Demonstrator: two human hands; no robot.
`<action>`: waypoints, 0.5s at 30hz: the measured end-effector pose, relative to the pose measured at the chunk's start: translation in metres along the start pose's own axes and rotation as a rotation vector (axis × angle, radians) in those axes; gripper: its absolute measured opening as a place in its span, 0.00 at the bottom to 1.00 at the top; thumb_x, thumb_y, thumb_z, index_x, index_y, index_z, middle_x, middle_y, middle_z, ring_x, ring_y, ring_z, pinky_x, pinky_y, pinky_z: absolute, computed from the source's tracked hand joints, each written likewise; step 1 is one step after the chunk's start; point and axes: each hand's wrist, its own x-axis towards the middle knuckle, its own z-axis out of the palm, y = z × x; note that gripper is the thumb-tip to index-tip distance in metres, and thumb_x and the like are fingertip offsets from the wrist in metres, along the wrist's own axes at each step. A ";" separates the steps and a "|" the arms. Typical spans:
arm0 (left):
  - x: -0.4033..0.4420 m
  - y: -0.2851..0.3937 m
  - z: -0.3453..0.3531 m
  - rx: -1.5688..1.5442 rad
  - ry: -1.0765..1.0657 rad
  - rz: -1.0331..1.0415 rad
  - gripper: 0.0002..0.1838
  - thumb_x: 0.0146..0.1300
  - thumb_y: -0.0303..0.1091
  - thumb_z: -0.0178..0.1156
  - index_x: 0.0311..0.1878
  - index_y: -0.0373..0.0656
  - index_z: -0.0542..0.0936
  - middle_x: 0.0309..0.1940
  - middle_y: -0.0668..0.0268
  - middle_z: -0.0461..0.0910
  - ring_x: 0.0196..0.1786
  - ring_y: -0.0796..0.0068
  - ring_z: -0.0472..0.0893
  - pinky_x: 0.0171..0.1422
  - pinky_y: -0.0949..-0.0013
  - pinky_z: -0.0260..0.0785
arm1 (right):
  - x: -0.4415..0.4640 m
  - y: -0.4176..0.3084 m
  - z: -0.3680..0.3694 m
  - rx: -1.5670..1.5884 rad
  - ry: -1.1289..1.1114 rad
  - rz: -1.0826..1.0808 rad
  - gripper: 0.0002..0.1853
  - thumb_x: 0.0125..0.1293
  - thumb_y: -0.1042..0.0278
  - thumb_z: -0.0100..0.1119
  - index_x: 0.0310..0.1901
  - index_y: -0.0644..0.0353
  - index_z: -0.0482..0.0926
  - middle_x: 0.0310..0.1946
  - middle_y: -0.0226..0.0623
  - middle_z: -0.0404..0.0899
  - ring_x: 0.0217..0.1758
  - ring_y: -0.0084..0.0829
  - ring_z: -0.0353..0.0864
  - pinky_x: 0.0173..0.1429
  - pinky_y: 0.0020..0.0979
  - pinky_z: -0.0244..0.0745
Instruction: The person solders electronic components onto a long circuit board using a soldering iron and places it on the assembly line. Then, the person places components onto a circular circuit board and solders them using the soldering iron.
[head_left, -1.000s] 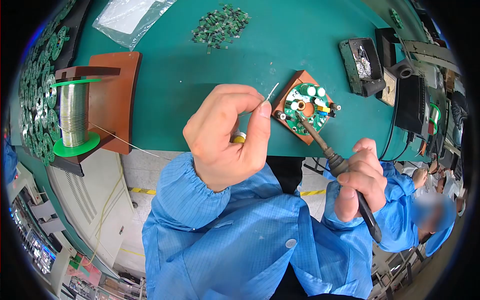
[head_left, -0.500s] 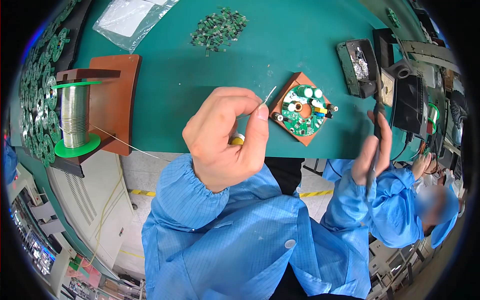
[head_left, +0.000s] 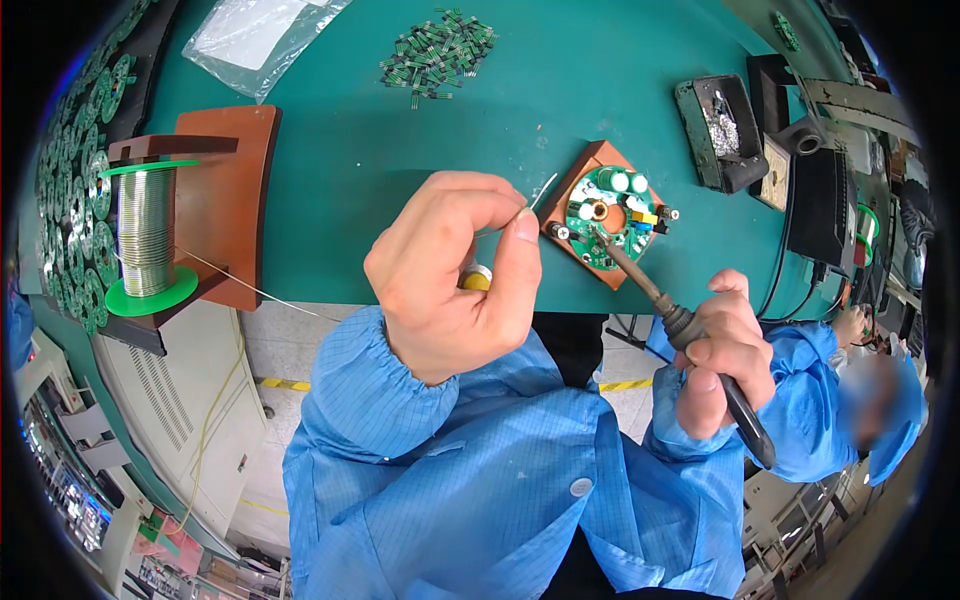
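My left hand (head_left: 455, 270) pinches a thin solder wire (head_left: 545, 188) between thumb and forefinger, its free end pointing up toward the board. In my right hand (head_left: 728, 355) is a soldering iron (head_left: 660, 302), gripped round its dark handle. The iron's tip reaches the lower left of a round green circuit board (head_left: 632, 245); whether it touches a joint I cannot tell. This board, with capacitors and a yellow part, sits in a brown square fixture (head_left: 603, 152). At the left a solder spool (head_left: 147, 235) stands on a brown holder (head_left: 228, 200), its wire running toward my left sleeve.
A heap of small green boards (head_left: 437, 55) lies at the back of the green mat, beside a clear plastic bag (head_left: 262, 40). A dark box of solder scraps (head_left: 722, 130) stands right. Many round boards (head_left: 85, 220) line the left. A co-worker (head_left: 800, 400) sits at right.
My right hand has brought the soldering iron from the stand area at the right to the board, its tip now over it. The left hand with the solder wire has hardly moved.
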 end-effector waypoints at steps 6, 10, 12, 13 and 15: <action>0.001 0.000 0.001 -0.008 0.005 0.007 0.06 0.48 0.15 0.61 0.29 0.35 0.76 0.26 0.57 0.79 0.26 0.69 0.79 0.28 0.73 0.69 | 0.001 0.001 0.002 0.004 -0.014 0.001 0.10 0.53 0.64 0.61 0.26 0.62 0.76 0.13 0.34 0.68 0.18 0.31 0.67 0.40 0.42 0.67; 0.001 0.000 0.000 -0.004 -0.002 0.005 0.06 0.48 0.15 0.61 0.29 0.35 0.76 0.26 0.57 0.79 0.26 0.69 0.79 0.28 0.73 0.69 | 0.002 0.003 0.003 0.006 -0.028 -0.036 0.09 0.52 0.66 0.59 0.25 0.63 0.76 0.12 0.34 0.67 0.18 0.30 0.66 0.37 0.41 0.66; 0.001 0.000 0.000 -0.001 -0.004 0.010 0.07 0.48 0.15 0.61 0.29 0.35 0.75 0.26 0.57 0.79 0.26 0.69 0.79 0.28 0.73 0.69 | 0.002 0.004 0.003 0.004 -0.035 -0.054 0.08 0.52 0.66 0.59 0.25 0.63 0.76 0.12 0.33 0.67 0.17 0.30 0.65 0.36 0.40 0.66; 0.001 0.000 0.000 -0.001 -0.004 0.011 0.07 0.48 0.15 0.61 0.29 0.35 0.75 0.26 0.57 0.79 0.26 0.69 0.79 0.28 0.73 0.69 | 0.003 0.005 0.004 0.003 -0.039 -0.080 0.08 0.52 0.66 0.59 0.25 0.63 0.76 0.12 0.33 0.66 0.17 0.30 0.64 0.36 0.40 0.66; 0.001 0.000 0.000 0.004 -0.007 0.006 0.06 0.48 0.15 0.61 0.29 0.35 0.75 0.26 0.57 0.79 0.26 0.69 0.79 0.28 0.72 0.69 | 0.003 0.005 0.004 0.003 -0.042 -0.106 0.08 0.52 0.66 0.59 0.24 0.63 0.76 0.11 0.33 0.66 0.17 0.29 0.64 0.35 0.40 0.66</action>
